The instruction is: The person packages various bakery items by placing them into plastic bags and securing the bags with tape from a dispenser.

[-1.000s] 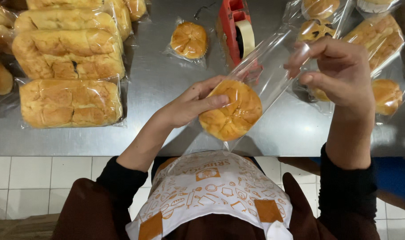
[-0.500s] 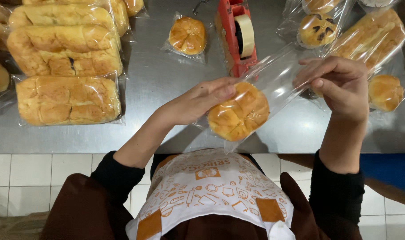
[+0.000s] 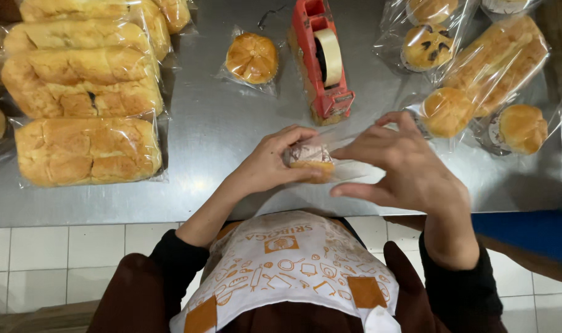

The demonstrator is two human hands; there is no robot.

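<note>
Head view: hands (image 3: 355, 163), bagged bun (image 3: 310, 161) near table edge (image 3: 108, 216).

Clear plastic bags of golden loaves (image 3: 86, 151) crowd the steel counter's (image 3: 231, 135) far left corner; bagged round buns (image 3: 252, 58) sit mid-counter and far right (image 3: 447, 111).

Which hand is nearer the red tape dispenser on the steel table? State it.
Right. The right hand spreads just below and right of the red tape dispenser; the left hand sits lower-left, slightly farther.

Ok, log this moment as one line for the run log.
left hand: holds bun in clear bag | right hand: on bag's open end | near: tape dispenser
</note>
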